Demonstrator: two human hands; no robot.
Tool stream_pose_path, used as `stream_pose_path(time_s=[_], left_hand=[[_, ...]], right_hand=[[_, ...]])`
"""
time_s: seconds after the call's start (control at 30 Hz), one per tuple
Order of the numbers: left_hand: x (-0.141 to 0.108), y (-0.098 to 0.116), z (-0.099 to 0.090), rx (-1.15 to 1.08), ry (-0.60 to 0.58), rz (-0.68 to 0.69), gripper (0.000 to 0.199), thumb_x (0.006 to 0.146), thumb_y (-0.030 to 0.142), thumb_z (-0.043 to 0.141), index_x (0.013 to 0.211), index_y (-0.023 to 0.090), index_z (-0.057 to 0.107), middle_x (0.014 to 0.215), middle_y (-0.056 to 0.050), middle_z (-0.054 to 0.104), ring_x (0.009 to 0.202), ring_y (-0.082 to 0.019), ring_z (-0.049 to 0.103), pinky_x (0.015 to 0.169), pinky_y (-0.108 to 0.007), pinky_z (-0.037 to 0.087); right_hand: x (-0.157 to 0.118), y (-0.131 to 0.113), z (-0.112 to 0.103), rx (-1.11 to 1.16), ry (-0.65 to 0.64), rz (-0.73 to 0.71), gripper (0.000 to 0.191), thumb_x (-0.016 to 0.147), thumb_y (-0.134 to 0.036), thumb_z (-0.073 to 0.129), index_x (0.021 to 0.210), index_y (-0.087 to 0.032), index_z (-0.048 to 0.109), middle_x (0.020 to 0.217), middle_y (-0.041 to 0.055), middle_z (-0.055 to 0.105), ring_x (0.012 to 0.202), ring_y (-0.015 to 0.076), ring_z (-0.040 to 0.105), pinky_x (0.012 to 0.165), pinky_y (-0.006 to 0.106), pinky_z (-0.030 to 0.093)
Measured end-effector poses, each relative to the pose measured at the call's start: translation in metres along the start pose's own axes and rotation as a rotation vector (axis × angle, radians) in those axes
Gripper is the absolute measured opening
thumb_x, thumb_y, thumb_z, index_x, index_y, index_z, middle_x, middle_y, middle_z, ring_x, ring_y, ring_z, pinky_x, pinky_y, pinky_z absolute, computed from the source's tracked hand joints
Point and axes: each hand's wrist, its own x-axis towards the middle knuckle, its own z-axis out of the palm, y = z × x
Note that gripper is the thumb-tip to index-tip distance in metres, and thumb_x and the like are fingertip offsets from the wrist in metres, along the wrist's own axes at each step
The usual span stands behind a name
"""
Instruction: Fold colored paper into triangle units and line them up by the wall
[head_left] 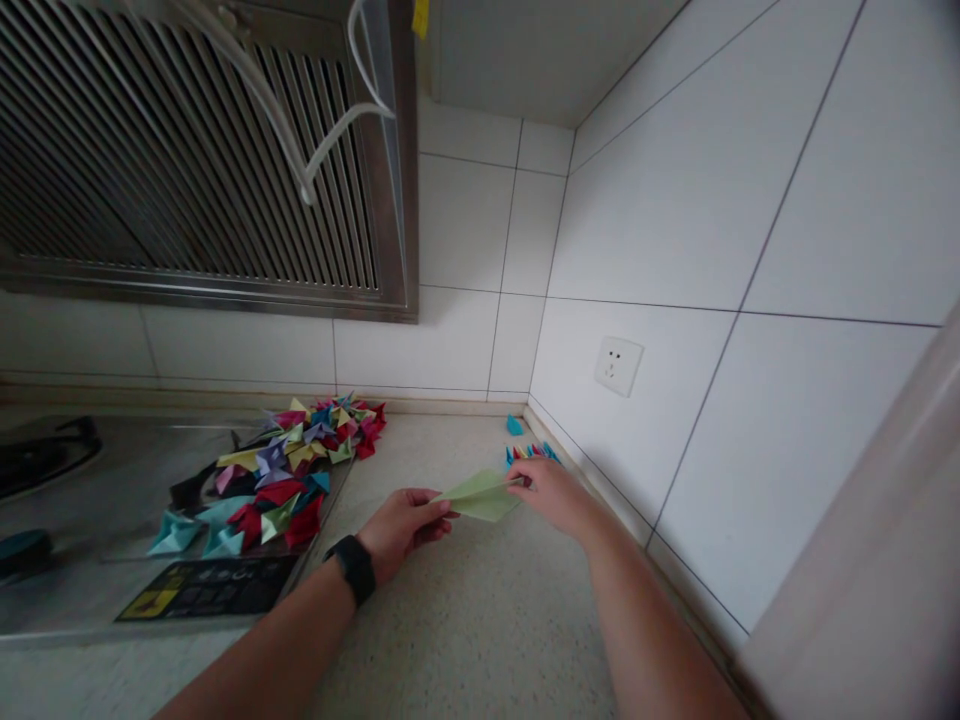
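Note:
A pale green sheet of folded paper (484, 497) is stretched between my two hands above the counter. My left hand (409, 525), with a dark watch on its wrist, pinches the paper's left corner between thumb and fingers. At the opposite end, my right hand (551, 492) grips the right corner in a closed pinch. Just behind my right hand lies a small row of colourful folded paper pieces (531, 454), partly hidden by it. One blue folded paper piece (514, 425) sits farther back near the corner.
On the left, a heap of colourful folded paper pieces (292, 460) covers the right part of a steel gas stove (150, 450). A range hood (225, 160) hangs above it, with a white cable. A tiled wall holding a power socket (619, 366) bounds the counter (480, 640) on the right.

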Motion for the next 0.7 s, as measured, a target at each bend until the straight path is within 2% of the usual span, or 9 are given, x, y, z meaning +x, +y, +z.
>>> stream_pose_path(time_s=[0.1,0.23,0.47,0.6,0.7], left_hand=[[-0.0015,0.0037,0.0011,-0.036,0.054,-0.025,0.028,0.078,0.034,0.067,0.089,0.008,0.065,0.095,-0.015,0.069,0.066,-0.01,0.063,0.059,-0.018,0.051],[-0.0007,0.0049,0.0,-0.044,0.108,-0.039,0.025,0.08,0.03,0.065,0.09,0.007,0.063,0.093,-0.015,0.07,0.062,-0.01,0.063,0.057,-0.018,0.051],[0.0013,0.0015,-0.0021,0.009,0.076,-0.07,0.035,0.079,0.039,0.065,0.089,0.006,0.065,0.093,-0.016,0.07,0.063,-0.011,0.063,0.057,-0.019,0.051],[0.0025,-0.0018,-0.0051,0.047,0.049,-0.058,0.031,0.076,0.035,0.068,0.089,0.007,0.067,0.093,-0.014,0.07,0.063,-0.01,0.062,0.058,-0.018,0.05],[0.0033,-0.0034,-0.0069,0.071,0.07,-0.055,0.029,0.074,0.034,0.069,0.086,0.008,0.067,0.089,-0.013,0.071,0.061,-0.009,0.061,0.057,-0.018,0.049]], right_hand=[[-0.001,0.0003,-0.0036,-0.026,0.001,0.008,0.011,0.081,-0.023,0.059,0.086,-0.02,0.068,0.08,0.0035,0.068,0.073,0.0163,0.059,0.069,0.026,0.039],[-0.0011,0.0006,-0.0062,-0.042,-0.003,0.02,0.012,0.081,-0.022,0.058,0.086,-0.019,0.068,0.081,0.0039,0.068,0.072,0.0159,0.058,0.067,0.025,0.039],[-0.0007,0.0014,-0.0067,-0.056,-0.018,0.033,0.012,0.079,-0.02,0.058,0.086,-0.02,0.068,0.079,0.0031,0.066,0.071,0.0156,0.058,0.066,0.025,0.038],[-0.002,-0.0017,-0.0084,-0.058,-0.041,0.035,0.014,0.08,-0.022,0.058,0.088,-0.019,0.069,0.081,0.0043,0.067,0.074,0.0163,0.058,0.068,0.026,0.038],[-0.0035,-0.0051,-0.0093,-0.053,-0.037,0.014,0.012,0.079,-0.024,0.06,0.085,-0.019,0.069,0.082,0.0043,0.067,0.076,0.0168,0.058,0.071,0.026,0.039]])
